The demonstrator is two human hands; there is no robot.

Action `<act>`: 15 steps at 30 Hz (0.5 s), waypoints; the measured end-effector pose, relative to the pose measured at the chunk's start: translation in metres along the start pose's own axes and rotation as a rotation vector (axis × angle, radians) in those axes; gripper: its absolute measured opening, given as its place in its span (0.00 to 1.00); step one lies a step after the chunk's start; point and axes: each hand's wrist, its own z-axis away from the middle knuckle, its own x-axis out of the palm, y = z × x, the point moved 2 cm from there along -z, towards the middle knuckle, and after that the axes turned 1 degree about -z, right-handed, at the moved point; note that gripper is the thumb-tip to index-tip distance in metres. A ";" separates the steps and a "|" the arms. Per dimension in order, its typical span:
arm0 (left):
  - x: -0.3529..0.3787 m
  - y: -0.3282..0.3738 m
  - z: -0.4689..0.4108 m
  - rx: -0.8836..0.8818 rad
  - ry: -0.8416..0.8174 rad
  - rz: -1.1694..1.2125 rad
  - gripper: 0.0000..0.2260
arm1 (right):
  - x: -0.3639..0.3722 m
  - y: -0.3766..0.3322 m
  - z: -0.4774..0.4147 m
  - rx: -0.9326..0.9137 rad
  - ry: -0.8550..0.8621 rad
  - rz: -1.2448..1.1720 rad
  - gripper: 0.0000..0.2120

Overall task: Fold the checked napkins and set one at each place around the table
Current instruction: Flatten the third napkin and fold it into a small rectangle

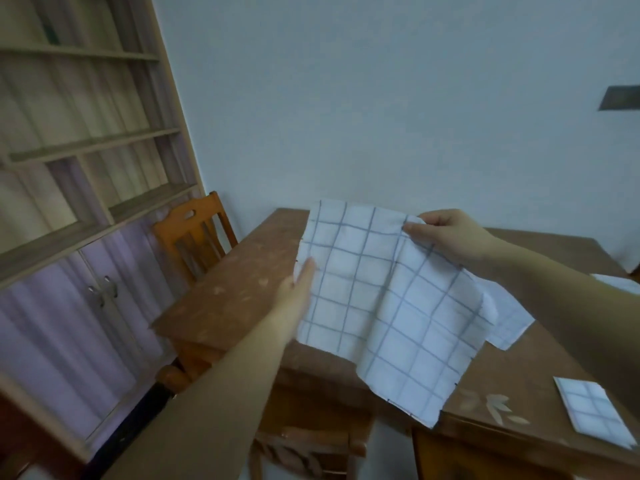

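My left hand (298, 289) lies straight-fingered on the left edge of the open checked napkin (381, 306); I cannot tell whether it pinches. My right hand (450, 237) pinches its top corner, holding it above the bench (239, 292). A folded napkin (592, 415) lies there.

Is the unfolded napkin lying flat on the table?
No, the right hand pinches the napkin by a top corner and holds it up, sagging, over the table.

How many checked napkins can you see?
4: open napkin held up; flat napkin behind it on the table; folded napkin near right; a half-seen napkin far right. Others may be hidden.
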 end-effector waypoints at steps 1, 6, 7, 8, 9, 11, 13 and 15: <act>0.010 -0.015 0.004 -0.091 -0.076 0.047 0.43 | -0.003 0.009 0.000 0.033 0.032 -0.052 0.13; 0.059 -0.041 0.020 -0.223 -0.255 0.707 0.36 | -0.028 0.061 0.008 0.184 0.220 -0.288 0.08; 0.070 -0.045 0.019 -0.217 -0.220 0.799 0.36 | -0.034 0.074 0.010 0.226 0.267 -0.328 0.07; 0.082 -0.043 0.024 -0.232 -0.207 0.867 0.37 | -0.040 0.087 0.012 0.272 0.304 -0.364 0.07; 0.094 -0.043 0.027 -0.263 -0.227 0.893 0.38 | -0.045 0.099 0.015 0.316 0.331 -0.391 0.08; 0.119 -0.037 0.037 -0.310 -0.344 0.831 0.36 | -0.054 0.124 0.019 0.396 0.375 -0.426 0.09; 0.141 -0.031 0.040 -0.309 -0.430 0.723 0.24 | -0.064 0.142 0.024 0.463 0.405 -0.455 0.09; 0.155 -0.030 0.038 -0.265 -0.403 0.591 0.16 | -0.074 0.157 0.030 0.509 0.422 -0.454 0.11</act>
